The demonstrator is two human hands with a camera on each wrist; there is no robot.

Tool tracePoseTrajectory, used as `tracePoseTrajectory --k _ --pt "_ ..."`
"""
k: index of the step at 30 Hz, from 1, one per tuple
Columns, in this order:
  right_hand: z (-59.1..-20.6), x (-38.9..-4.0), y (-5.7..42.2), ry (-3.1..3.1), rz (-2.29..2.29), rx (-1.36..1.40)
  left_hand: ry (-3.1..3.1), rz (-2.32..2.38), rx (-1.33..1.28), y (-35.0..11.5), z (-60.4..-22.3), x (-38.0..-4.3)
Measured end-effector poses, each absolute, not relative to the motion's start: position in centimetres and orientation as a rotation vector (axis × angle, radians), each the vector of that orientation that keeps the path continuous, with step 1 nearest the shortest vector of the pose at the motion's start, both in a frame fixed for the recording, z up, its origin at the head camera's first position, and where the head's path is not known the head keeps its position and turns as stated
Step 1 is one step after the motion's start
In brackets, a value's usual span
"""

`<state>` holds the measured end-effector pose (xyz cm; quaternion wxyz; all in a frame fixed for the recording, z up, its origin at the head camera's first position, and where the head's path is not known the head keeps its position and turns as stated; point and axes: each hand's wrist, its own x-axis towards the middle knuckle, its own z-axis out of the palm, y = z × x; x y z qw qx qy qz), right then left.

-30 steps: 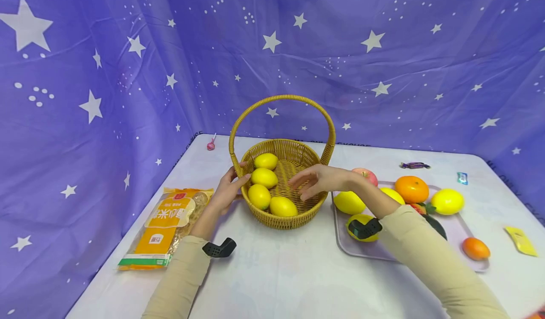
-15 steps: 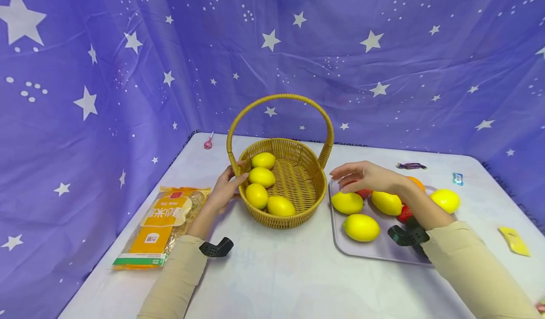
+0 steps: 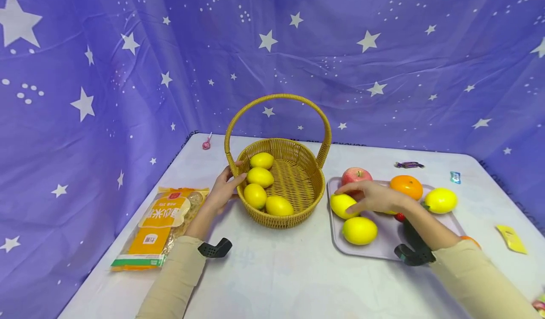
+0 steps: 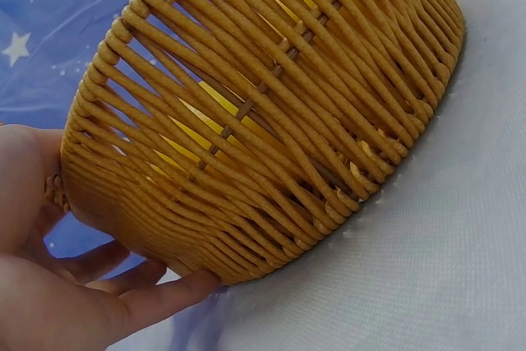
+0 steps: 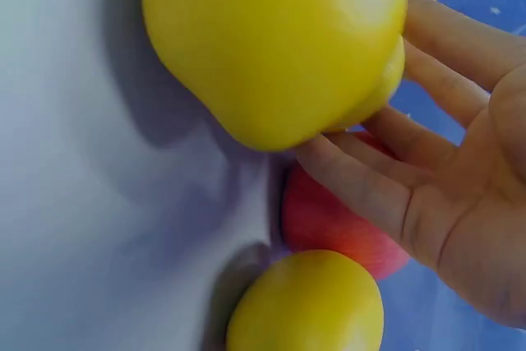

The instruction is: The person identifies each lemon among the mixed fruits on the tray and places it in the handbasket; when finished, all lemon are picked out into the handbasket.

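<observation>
A woven basket (image 3: 282,222) with a tall arched handle stands mid-table, several yellow lemons (image 3: 278,206) along its left and front inside. My left hand (image 3: 223,189) grips its left side, thumb at the rim; in the left wrist view the fingers reach under the woven wall (image 4: 271,121). Over the left end of a pale lilac tray (image 3: 340,248), my right hand (image 3: 374,197) holds a lemon (image 3: 342,206) between thumb and fingers. Another lemon (image 3: 359,231) lies just in front and hides most of the held one in the right wrist view. A red apple (image 3: 356,175) sits behind.
The tray also bears an orange (image 3: 406,186), another lemon (image 3: 441,200) and a dark green item (image 3: 412,236) partly under my wrist. A bag of grain (image 3: 159,226) lies left. Wrapped sweets (image 3: 408,164) and a yellow packet (image 3: 512,238) lie right; a lollipop (image 3: 206,144) lies back left.
My right hand has moved from inside the basket rightward to the tray and down onto the left lemon, which has tilted slightly. The left hand stays on the basket.
</observation>
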<state>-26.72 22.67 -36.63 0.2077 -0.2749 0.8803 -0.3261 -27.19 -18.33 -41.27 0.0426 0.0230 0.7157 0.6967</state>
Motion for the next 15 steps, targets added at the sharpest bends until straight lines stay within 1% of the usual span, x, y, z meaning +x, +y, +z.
tracePoseTrajectory --k 8,15 --pt "-37.4 -26.3 22.0 2.58 -0.889 -0.773 2.223 2.122 0.068 -18.3 -41.3 -27.0" --pt "-35.6 -26.4 23.2 2.495 -1.025 -0.764 2.214 2.118 0.057 -18.1 -41.2 -26.9"
